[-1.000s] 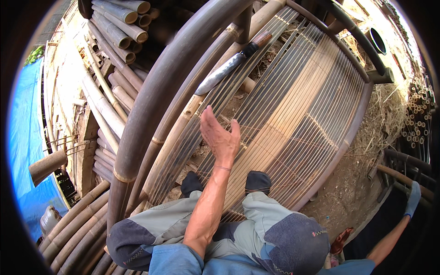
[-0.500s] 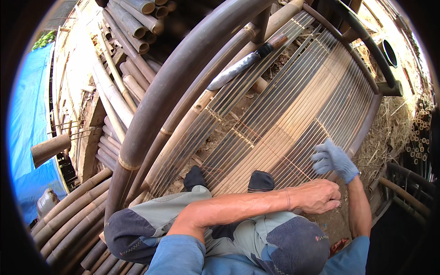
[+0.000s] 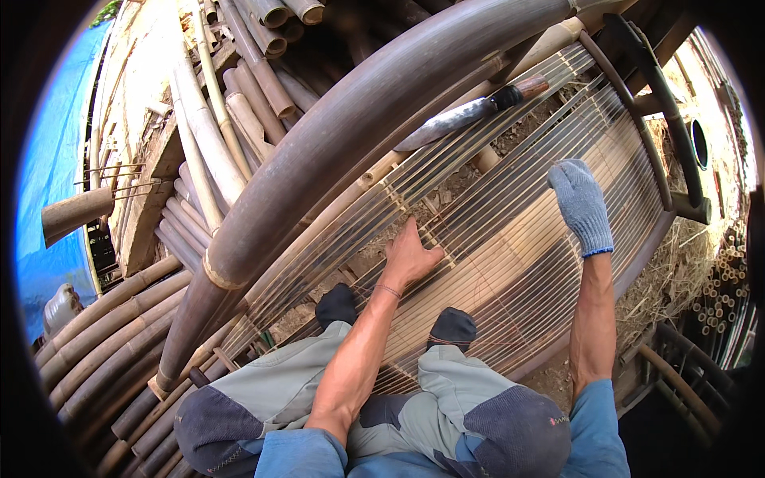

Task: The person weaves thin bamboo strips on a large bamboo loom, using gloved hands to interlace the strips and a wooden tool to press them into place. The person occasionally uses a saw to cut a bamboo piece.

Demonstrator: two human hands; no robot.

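Below me lies a bench-like bamboo frame with a bed of thin, parallel bamboo slats [image 3: 518, 231]. My bare left hand [image 3: 409, 256] is low over these slats, beside a pale lashed crosspiece [image 3: 437, 248], thumb and index finger spread apart. Whether a fingertip touches the lashing, I cannot tell. Over the slats to the right is my right hand [image 3: 580, 203] in a grey-blue knitted glove. Its fingers are curled in, hiding whatever they may hold. A thin reddish cord [image 3: 484, 280] runs across the slats between the hands. Beyond, a large knife [image 3: 458, 121] with a wooden handle rests on the frame.
A thick dark bamboo rail [image 3: 319, 147] arches across the left side of the frame. Bamboo poles [image 3: 119, 319] are stacked at the left, near a blue tarp [image 3: 52, 183]. My dark-covered feet [image 3: 453, 328] stand amid the slats. Straw [image 3: 669, 263] lies at the right.
My left hand has swung from the lower right to the lashed crosspiece, and its fingers have spread. My gloved right hand has moved up and farther over the slats, its fingers now curled.
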